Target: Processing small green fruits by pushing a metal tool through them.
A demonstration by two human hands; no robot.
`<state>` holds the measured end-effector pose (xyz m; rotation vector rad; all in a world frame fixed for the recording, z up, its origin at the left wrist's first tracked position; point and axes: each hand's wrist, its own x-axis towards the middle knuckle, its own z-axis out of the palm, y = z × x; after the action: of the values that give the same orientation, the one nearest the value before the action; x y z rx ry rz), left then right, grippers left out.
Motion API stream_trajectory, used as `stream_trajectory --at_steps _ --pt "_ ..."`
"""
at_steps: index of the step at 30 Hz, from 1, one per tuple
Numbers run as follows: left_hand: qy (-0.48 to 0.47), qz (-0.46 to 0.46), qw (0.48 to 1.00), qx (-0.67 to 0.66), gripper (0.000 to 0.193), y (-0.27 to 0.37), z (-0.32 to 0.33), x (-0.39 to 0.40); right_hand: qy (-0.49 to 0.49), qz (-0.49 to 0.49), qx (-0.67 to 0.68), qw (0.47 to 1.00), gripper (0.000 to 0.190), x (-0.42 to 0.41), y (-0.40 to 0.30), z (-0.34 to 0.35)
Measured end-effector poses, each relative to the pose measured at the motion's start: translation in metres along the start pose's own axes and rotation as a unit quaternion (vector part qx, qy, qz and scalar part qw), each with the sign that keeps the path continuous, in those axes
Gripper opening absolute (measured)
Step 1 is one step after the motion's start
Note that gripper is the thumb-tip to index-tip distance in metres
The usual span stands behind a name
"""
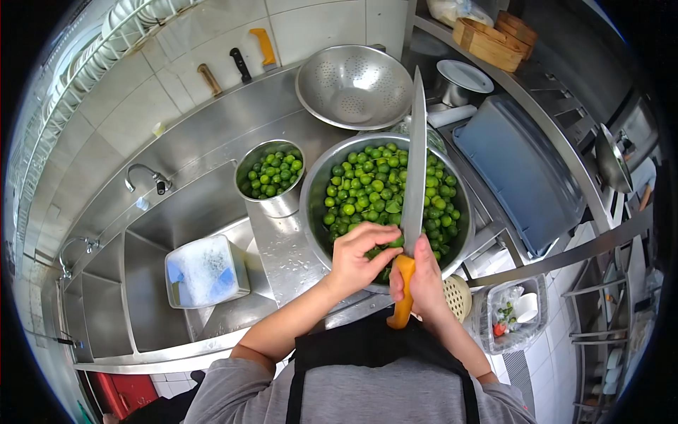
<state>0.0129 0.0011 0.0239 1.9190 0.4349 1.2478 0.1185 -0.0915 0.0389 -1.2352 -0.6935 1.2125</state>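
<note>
My right hand (426,278) grips the yellow handle (403,299) of a large kitchen knife, its long blade (415,175) pointing away from me over a wide steel bowl (309,212). Many small green limes (371,185), a few with stems or leaves, fill that bowl. Close to the blade's heel, my left hand (355,257) pinches one small lime (397,242) between thumb and fingers. The fingers partly cover this lime. Left of the bowl, a smaller steel pot (283,208) on the wet steel counter holds more limes (273,175).
A steel colander (352,87) stands behind the bowl. To the left, a plastic tub (242,270) of suds sits at the sink (153,297). A grey-blue plastic bin (522,169) lies right; a lined waste bin (484,334) is below. Several knife handles (241,64) stick up at the wall.
</note>
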Motion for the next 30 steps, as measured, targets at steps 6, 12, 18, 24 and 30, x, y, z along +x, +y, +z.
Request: stream_trajectory --at_steps 6,12,18,24,30 --pt "0.060 0.085 0.944 0.313 0.039 -0.027 -0.067 0.055 -0.075 -0.003 0.041 0.996 0.069 0.004 -0.007 -0.005" --pt "-0.315 -0.111 0.886 0.321 0.032 -0.082 -0.072 0.065 -0.021 -0.033 0.044 0.998 0.062 0.003 -0.012 -0.011" --pt "-0.330 -0.146 0.917 0.171 0.026 -0.075 -0.034 0.030 0.013 -0.037 -0.018 0.999 0.062 -0.004 -0.009 -0.013" --pt "-0.176 -0.242 0.952 -0.067 0.028 -0.044 -0.023 0.018 -0.008 -0.029 -0.027 0.999 0.065 -0.005 -0.002 -0.015" --pt "-0.065 -0.310 0.873 -0.372 0.034 -0.014 -0.007 0.008 -0.022 -0.124 -0.183 0.975 0.062 -0.009 -0.004 -0.008"
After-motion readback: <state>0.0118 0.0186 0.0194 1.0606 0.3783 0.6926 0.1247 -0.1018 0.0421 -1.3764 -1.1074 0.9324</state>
